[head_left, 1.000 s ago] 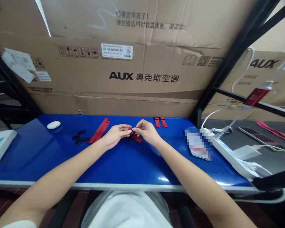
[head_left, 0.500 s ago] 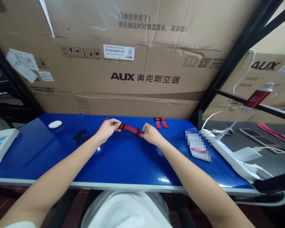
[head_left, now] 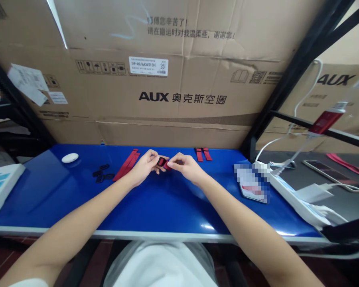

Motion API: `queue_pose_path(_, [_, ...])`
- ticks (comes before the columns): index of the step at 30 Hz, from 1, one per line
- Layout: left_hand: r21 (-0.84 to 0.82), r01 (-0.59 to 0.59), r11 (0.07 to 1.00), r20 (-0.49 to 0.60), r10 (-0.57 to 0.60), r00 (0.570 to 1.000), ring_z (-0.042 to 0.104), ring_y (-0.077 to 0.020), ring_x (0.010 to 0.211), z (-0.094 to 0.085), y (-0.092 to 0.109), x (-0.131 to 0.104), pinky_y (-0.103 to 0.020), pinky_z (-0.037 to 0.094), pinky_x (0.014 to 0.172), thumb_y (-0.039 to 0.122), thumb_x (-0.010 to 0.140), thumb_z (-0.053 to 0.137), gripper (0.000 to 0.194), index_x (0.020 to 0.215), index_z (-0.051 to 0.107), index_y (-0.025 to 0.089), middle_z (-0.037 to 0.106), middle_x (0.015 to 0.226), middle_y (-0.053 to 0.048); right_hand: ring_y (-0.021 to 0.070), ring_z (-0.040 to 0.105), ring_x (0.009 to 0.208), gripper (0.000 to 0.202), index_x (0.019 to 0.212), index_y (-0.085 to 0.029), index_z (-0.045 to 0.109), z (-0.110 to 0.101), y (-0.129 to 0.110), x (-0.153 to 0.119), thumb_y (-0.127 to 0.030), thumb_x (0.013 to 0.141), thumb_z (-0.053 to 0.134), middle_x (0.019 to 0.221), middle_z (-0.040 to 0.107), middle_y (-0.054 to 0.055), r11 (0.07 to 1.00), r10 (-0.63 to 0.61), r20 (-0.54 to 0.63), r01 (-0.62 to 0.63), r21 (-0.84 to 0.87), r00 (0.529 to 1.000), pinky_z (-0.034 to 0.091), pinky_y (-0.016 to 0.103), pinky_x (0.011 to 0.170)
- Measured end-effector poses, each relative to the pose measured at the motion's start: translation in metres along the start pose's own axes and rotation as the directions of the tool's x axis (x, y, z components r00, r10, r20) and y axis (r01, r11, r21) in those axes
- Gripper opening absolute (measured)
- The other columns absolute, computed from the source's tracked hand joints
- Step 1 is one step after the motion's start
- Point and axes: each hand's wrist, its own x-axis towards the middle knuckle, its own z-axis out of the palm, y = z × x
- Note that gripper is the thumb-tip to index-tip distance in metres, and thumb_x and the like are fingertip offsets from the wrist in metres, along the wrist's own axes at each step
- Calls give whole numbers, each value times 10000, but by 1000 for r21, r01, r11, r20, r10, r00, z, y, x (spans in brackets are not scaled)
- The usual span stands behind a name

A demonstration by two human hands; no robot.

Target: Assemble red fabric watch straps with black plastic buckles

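Above the blue table, my left hand (head_left: 148, 165) is closed on a red strap with a black buckle (head_left: 161, 161). My right hand (head_left: 184, 165) pinches the red webbing just right of the buckle, and the two hands almost touch. Much of the strap is hidden by the fingers. Left of my left hand lie loose red straps (head_left: 127, 164) and several black plastic buckles (head_left: 100, 173). Two short red straps with black buckles (head_left: 203, 154) lie near the back edge, to the right of my right hand.
A large cardboard box (head_left: 182, 79) stands behind the blue table (head_left: 155, 211). A white oval object (head_left: 70, 158) and a white device (head_left: 2, 187) are at left. At right are a phone (head_left: 251, 183), a power strip (head_left: 290, 195) with cables, and a black metal frame (head_left: 287, 83).
My hands have come closer together, and the strap that was stretched between them is now bunched at the fingers. The loose red straps at left show more fully.
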Motion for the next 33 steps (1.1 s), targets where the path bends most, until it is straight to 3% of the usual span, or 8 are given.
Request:
queue_pose_path(3, [37, -29, 999, 3, 29, 1000, 695, -149, 672, 3, -3, 0, -259, 526, 580, 447, 830, 670, 366, 926, 422, 196, 674, 1082, -83, 162, 573, 779, 183, 720, -184, 698, 1, -1, 0, -364, 759, 698, 857, 648, 42, 980, -102, -26, 96, -176, 994, 428, 309, 758])
queue_pose_path(5, [96, -39, 995, -13, 41, 999, 697, -152, 683, 5, -4, 0, -282, 560, 609, 457, 813, 684, 380, 977, 475, 185, 664, 1081, -78, 172, 582, 774, 167, 732, -185, 695, 2, -3, -1, -341, 783, 671, 819, 666, 42, 972, -102, -15, 97, -216, 995, 427, 319, 773])
queue_pose_path(10, [209, -39, 977, -3, 41, 999, 704, -190, 800, 5, -3, -2, -330, 602, 729, 455, 795, 698, 424, 1081, 624, 152, 672, 1072, -98, 182, 600, 718, 199, 725, -178, 695, 2, -6, -3, -345, 815, 634, 759, 707, 48, 968, -56, 35, 63, -243, 998, 436, 309, 714])
queue_pose_path(19, [217, -46, 975, 36, 39, 999, 699, -234, 906, 3, -8, -5, -411, 599, 841, 411, 716, 778, 369, 973, 724, 152, 667, 1122, -96, 177, 605, 667, 187, 683, -189, 719, -7, -4, -2, -354, 765, 690, 707, 712, 37, 970, -57, 128, 85, -230, 990, 443, 298, 657])
queue_pose_path(23, [156, 3, 988, 31, -8, 1000, 706, -240, 913, 5, -7, -5, -433, 579, 878, 396, 736, 769, 378, 1006, 703, 139, 706, 1056, -103, 170, 603, 657, 211, 690, -180, 719, -6, 0, 0, -386, 736, 718, 697, 704, 37, 990, -22, 106, 37, -139, 994, 453, 296, 649])
queue_pose_path(26, [112, 18, 993, 16, -20, 1000, 706, -248, 944, 4, -2, -5, -443, 550, 925, 388, 750, 764, 447, 1104, 664, 134, 712, 1078, -120, 168, 628, 692, 231, 748, -171, 715, -4, 1, 2, -395, 704, 750, 745, 711, 43, 997, 43, 90, -49, 67, 995, 477, 305, 698])
queue_pose_path(29, [147, -1, 989, 58, -8, 998, 697, -261, 988, 3, 4, -7, -439, 523, 960, 360, 726, 790, 518, 1171, 630, 149, 699, 1138, -130, 172, 654, 720, 271, 781, -165, 697, -3, 0, 2, -372, 643, 805, 751, 712, 43, 962, 94, 104, -117, 246, 990, 489, 313, 742])
queue_pose_path(33, [191, -10, 982, 70, -3, 998, 703, -265, 970, 2, 5, -8, -449, 514, 957, 357, 720, 793, 532, 1176, 611, 154, 721, 1079, -121, 159, 660, 678, 320, 779, -161, 659, 0, -2, 1, -322, 581, 851, 691, 693, 24, 932, 115, 70, -132, 336, 991, 488, 299, 724])
